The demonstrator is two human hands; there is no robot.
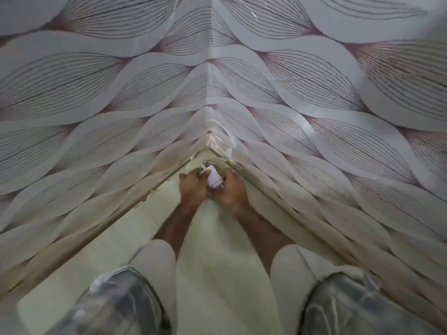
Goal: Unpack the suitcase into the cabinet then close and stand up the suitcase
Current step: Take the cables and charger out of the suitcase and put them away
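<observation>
Progress indeterminate: suitcase and cabinet out of view; left hand (193,189) and right hand (232,189) together clutched a crumpled white item (214,180) in the wallpapered corner (210,93).

white object (214,178): mostly hidden by hands, unidentifiable | knees (116,303): cut off by bottom edge

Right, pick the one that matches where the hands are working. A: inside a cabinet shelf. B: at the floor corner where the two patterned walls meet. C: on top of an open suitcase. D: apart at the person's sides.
B: the left hand and right hand meet over a small white object at the corner of the patterned walls.
</observation>
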